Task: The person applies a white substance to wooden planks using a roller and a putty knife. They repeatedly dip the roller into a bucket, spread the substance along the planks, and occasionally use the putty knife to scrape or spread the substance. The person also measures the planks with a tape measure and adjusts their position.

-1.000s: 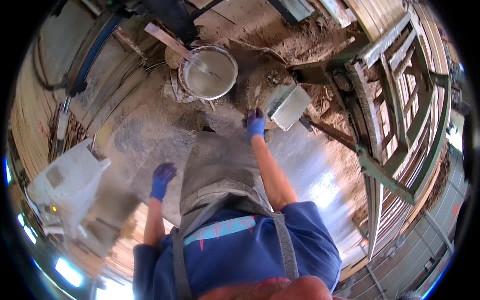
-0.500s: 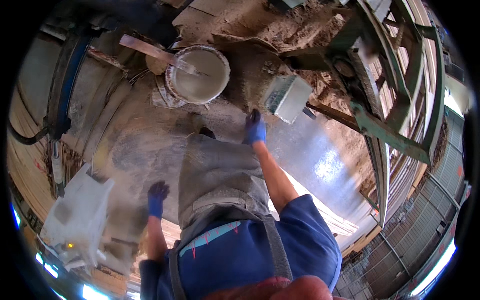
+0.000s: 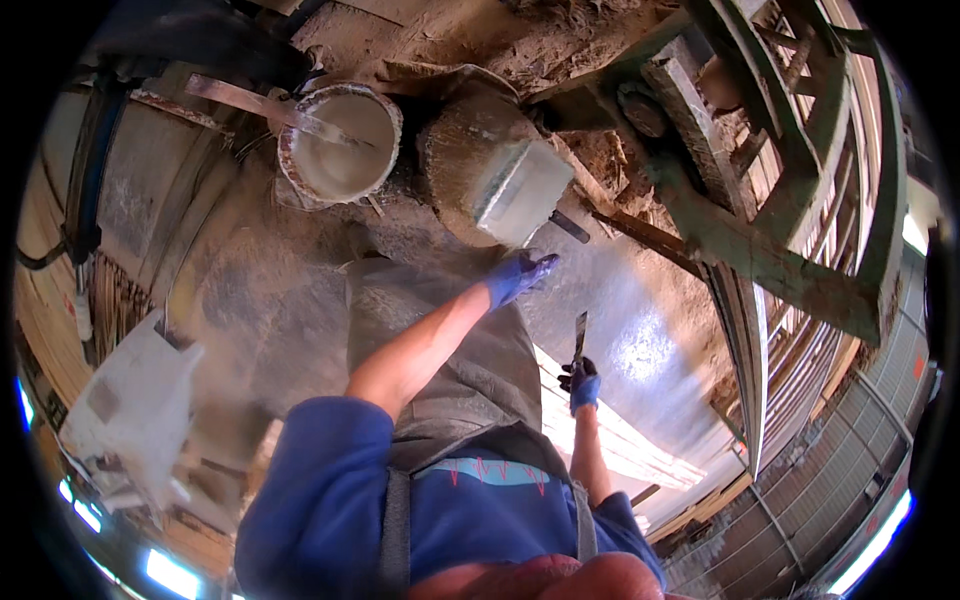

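Observation:
My left hand (image 3: 517,279), in a blue glove with dark fingertips, reaches across my body. It is just below a rectangular tub (image 3: 522,195) filled with pale, smooth paste. The fingers are extended and apart, and I see nothing in them. My right hand (image 3: 582,386), gloved alike, is closed around the handle of a putty knife (image 3: 580,337), its narrow blade pointing up and away from me. A dark handle-like piece (image 3: 570,226) juts out at the tub's right side. The tub rests tilted on a rounded, dusty brown base (image 3: 455,150).
A round bucket (image 3: 392,150) of pale liquid stands left of the tub, a flat wooden paddle (image 3: 235,97) lying across it. At right rises a green metal frame (image 3: 800,280) beside stacked boards. White sheeting (image 3: 135,410) is at lower left.
My left hand has swung from the lower left across to the tub. My right hand has drawn back from the tub toward the lower right, where the putty knife now shows in it.

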The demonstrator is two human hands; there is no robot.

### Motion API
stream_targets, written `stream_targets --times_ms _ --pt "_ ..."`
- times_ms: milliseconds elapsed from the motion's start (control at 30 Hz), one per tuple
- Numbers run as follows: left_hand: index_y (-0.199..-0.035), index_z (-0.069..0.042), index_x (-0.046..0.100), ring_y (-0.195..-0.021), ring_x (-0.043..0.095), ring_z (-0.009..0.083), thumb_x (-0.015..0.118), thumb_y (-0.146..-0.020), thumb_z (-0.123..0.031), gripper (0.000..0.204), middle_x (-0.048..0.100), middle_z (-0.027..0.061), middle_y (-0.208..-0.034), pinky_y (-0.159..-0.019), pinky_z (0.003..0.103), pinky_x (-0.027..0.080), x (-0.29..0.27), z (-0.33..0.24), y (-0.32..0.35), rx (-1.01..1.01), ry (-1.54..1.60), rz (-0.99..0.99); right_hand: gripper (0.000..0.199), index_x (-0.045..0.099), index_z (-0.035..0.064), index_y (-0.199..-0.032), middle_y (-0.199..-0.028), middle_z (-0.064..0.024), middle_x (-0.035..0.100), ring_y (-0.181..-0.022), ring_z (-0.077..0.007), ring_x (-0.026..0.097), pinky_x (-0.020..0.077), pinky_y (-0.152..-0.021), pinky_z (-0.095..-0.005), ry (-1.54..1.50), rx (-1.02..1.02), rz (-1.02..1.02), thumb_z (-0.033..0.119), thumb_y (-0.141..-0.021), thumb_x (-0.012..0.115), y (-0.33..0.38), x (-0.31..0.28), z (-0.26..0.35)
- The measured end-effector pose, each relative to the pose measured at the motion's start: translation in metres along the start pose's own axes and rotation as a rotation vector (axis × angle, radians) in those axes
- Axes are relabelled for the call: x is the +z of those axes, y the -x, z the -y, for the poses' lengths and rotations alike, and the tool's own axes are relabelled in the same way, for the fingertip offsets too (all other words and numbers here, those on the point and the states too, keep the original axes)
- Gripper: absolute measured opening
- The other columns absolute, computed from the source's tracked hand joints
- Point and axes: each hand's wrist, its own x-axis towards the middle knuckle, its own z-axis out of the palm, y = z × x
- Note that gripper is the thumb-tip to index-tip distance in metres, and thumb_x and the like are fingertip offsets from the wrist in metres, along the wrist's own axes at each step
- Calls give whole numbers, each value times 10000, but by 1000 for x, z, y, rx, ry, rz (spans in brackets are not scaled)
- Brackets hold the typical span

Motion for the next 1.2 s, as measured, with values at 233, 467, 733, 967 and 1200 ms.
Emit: stream_targets --times_ms 233,467,733,967,1200 --pt "-1245 -106 527 -916 608 226 617 -921 -414 456 593 56 -1119 -828 398 507 56 -9 -62 -91 420 -350 331 498 58 -1273 -857 -107 682 -574 -176 637 497 -472 -294 -35 50 197 230 -991 474 -30 -24 1" --pt "-814 -135 588 -650 572 193 672 -876 -421 304 585 30 -716 -647 393 489 42 -25 -134 210 1214 -478 303 524 56 -1247 -861 -118 690 -568 -184 644 506 -478 -302 -113 4 197 206 -995 447 -44 -57 3" --pt "-687 -215 485 -375 369 117 607 -912 -426 332 365 -91 -463 -454 310 420 44 -150 44 407 765 -608 293 546 115 -1230 -869 -118 712 -569 -213 659 510 -470 -327 -94 135 222 272 -991 485 -71 -50 -64" --pt "-725 -204 514 -421 414 115 516 -972 -422 329 372 -80 -469 -476 307 404 14 -188 141 433 573 -609 293 560 98 -1254 -820 -81 686 -542 -154 627 477 -462 -280 -94 -14 277 190 -1001 444 -58 -12 -15" --pt "-754 -154 528 -416 429 134 606 -923 -417 322 375 -57 -478 -483 319 413 4 -164 152 303 493 -689 356 539 74 -1288 -929 -147 699 -628 -216 666 524 -560 -336 204 -336 485 244 -976 503 -24 61 116"
